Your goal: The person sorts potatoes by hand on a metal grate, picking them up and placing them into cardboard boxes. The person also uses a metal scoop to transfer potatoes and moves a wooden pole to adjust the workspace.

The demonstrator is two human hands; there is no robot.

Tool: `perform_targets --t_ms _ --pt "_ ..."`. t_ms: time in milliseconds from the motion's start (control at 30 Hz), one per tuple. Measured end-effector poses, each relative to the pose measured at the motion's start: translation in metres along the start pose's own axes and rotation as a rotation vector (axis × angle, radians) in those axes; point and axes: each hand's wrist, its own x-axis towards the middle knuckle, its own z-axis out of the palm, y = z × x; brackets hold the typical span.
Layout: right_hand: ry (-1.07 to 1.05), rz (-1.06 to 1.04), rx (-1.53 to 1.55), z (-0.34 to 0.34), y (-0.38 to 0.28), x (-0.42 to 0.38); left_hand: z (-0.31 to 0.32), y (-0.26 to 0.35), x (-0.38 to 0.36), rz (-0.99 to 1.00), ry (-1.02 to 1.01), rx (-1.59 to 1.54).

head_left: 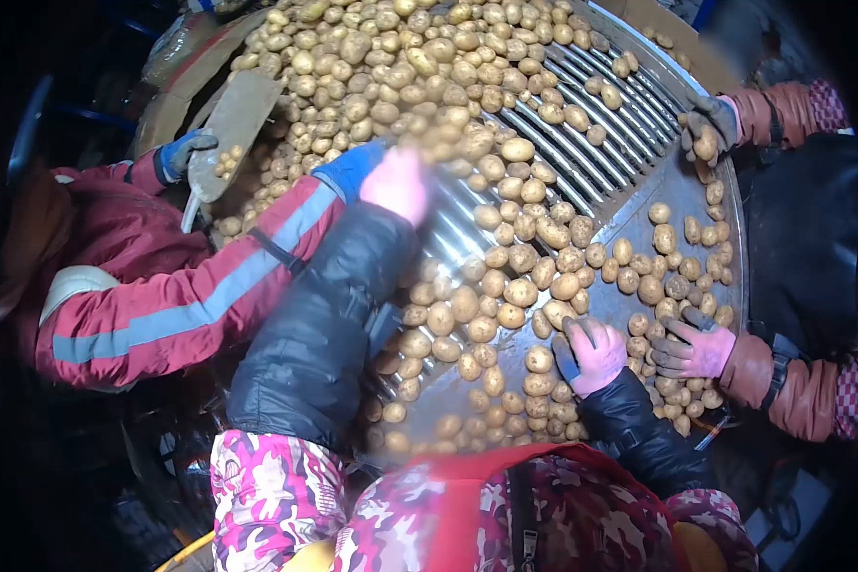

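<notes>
My left hand (398,188), in a pink glove with a black padded sleeve, reaches far forward over the potato heap. Motion smears its fingers, and blurred potatoes (429,129) show just beyond them. My right hand (596,355) wears a pink glove with dark fingertips. Its fingers are spread and point down among loose potatoes on the metal table (624,310). One potato (558,313) lies right at these fingertips, and another potato (538,359) sits just left of them.
A heap of potatoes (353,57) covers the back, beside a metal roller grate (582,133). At left, a co-worker's gloved hand (186,154) holds a flat scoop (234,129); their other arm (210,291) crosses close beside mine. At right, another person's hands (696,348) handle potatoes.
</notes>
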Motion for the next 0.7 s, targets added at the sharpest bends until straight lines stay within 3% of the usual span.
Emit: perform_targets --t_ms 100,167,300,333,400,433,467,567,600,633,700 --pt "0.005 0.016 -0.026 0.009 0.004 -0.004 0.008 0.004 0.032 -0.054 -0.03 0.091" --pt "0.032 0.001 -0.042 0.012 0.007 -0.007 0.014 0.016 0.048 -0.095 -0.16 0.127" --pt "0.05 -0.02 -0.02 0.014 0.011 -0.006 0.031 0.023 0.02 -0.026 -0.021 0.175" --pt "0.054 -0.02 -0.014 0.014 0.011 -0.006 0.043 0.016 0.008 0.076 -0.007 0.069" --pt "0.046 -0.011 -0.011 0.013 0.01 -0.007 0.014 0.045 -0.031 0.197 -0.223 -0.055" --pt "0.036 0.0 -0.015 0.011 0.008 -0.006 0.028 0.041 -0.044 0.224 -0.343 -0.159" --pt "0.024 0.007 -0.02 0.01 0.008 -0.006 0.026 0.053 -0.062 0.217 -0.398 -0.317" --pt "-0.018 0.004 -0.03 0.014 0.012 -0.009 -0.002 0.069 -0.053 0.34 -0.401 -0.296" --pt "-0.021 0.009 -0.021 0.011 0.012 -0.008 0.001 0.059 -0.037 0.459 -0.243 -0.233" --pt "-0.027 0.017 -0.012 0.008 0.009 -0.006 -0.023 0.075 -0.017 0.395 -0.228 -0.186" --pt "-0.015 0.022 -0.003 0.007 0.007 -0.005 -0.002 0.051 0.029 0.357 0.116 -0.15"
